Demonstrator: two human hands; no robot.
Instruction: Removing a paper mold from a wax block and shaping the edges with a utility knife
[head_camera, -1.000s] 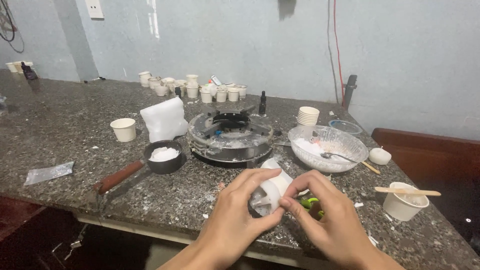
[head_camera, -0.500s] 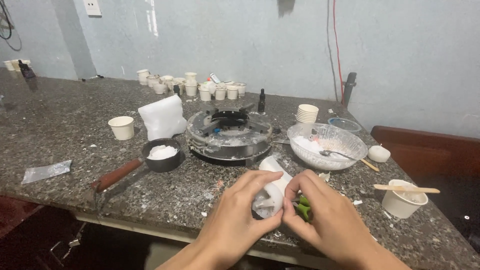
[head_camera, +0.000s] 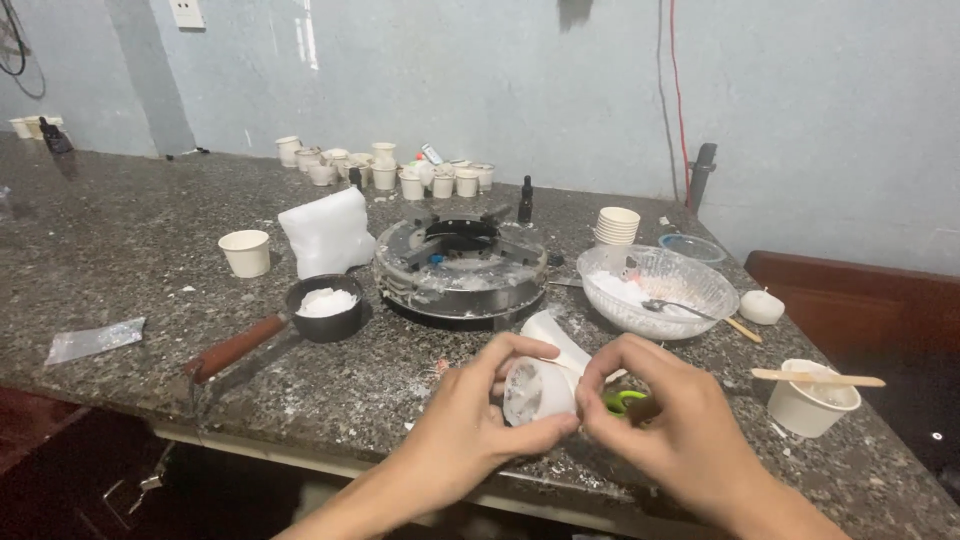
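Cup: a small white paper cup (head_camera: 540, 390) is being held on its side above the granite counter's front edge (head_camera: 120, 290), long axis roughly level, mouth facing the camera.
Left hand (head_camera: 475, 425): fingers are being closed around the cup.
Right hand (head_camera: 680, 430): fingertips are being pinched at the cup's rim; a green object (head_camera: 624, 401) is partly hidden beneath.
Containers: white powder is being held in 1 small black pan (head_camera: 325, 305) and 1 clear glass bowl (head_camera: 655, 285) with a spoon.
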